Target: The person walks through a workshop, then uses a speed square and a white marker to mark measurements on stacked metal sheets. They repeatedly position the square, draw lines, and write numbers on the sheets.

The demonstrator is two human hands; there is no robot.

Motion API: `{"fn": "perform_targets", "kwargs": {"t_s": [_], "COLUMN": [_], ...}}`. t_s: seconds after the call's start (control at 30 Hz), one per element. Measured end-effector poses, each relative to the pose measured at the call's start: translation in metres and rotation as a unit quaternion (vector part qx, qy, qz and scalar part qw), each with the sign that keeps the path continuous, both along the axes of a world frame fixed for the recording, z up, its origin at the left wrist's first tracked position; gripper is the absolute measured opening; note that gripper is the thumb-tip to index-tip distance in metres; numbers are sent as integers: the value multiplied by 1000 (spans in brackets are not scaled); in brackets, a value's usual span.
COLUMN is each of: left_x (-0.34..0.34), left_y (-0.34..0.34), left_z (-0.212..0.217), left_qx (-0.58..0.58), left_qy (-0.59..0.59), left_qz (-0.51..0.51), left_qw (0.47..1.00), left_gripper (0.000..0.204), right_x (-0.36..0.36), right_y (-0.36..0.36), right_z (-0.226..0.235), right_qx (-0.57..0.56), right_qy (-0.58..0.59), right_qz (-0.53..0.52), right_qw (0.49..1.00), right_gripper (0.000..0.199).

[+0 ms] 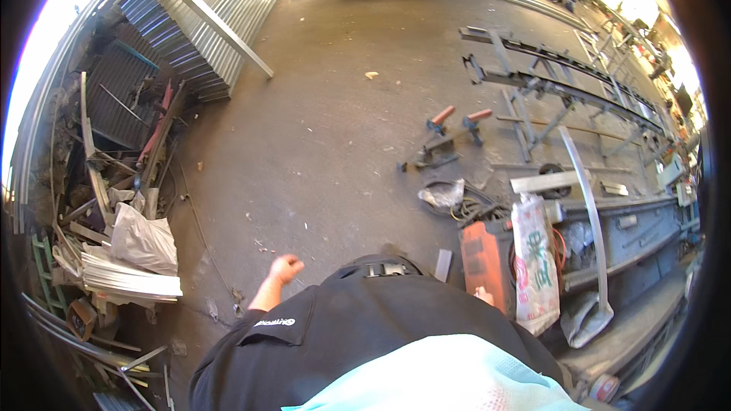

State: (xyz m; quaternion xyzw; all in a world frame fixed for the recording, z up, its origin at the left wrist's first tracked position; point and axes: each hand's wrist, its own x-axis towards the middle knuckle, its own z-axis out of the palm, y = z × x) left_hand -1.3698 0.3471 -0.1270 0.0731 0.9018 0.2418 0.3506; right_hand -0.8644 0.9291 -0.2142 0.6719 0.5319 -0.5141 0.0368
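Observation:
My left hand [286,268] hangs beside my dark jacket, above the brown floor, its fingers loosely curled with nothing visible in them. Mostly hidden by my torso, my right hand [483,294] shows only a small part, so its fingers cannot be made out. It is nearest to an orange case [485,262] with dark patches. Just right of that case stands a white printed sack [535,266]. A small grey flat piece [443,265] lies between my waist and the case.
Clamps with orange handles [442,116] lie on the floor [327,122] by coiled cables [480,204]. Long metal frames [556,68] stand at the right. A scrap pile with white strips [129,278] fills the left. Stacked corrugated sheets [209,23] rise at the far left.

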Motion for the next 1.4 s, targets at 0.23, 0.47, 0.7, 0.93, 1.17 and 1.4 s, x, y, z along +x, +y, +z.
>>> {"fn": "perform_targets", "kwargs": {"t_s": [0.23,0.47,0.7,0.93,1.17,1.4], "left_x": [-13,-205,-607,-887,-964,-1035], "left_y": [-53,24,264,555,611,786], "left_z": [10,-21,-65,63,26,2], "left_qx": [-201,-213,-142,185,-172,-218], "left_qy": [-208,-222,22,134,47,-102], "left_qz": [54,85,-87,-62,-229,-225], "left_qw": [956,948,986,972,957,944], "left_gripper": [65,67,65,43,43,52], "right_x": [-349,-576,-670,-845,-1083,-1205], "right_y": [170,257,254,359,545,734], "right_z": [107,122,124,139,203,273], "right_qx": [0,-10,-68,-129,-30,59], "right_qy": [118,175,142,299,405,435], "right_qz": [65,24,-26,-116,70,154], "right_qw": [991,984,987,939,911,885], "right_gripper": [47,41,44,43,41,38]}}
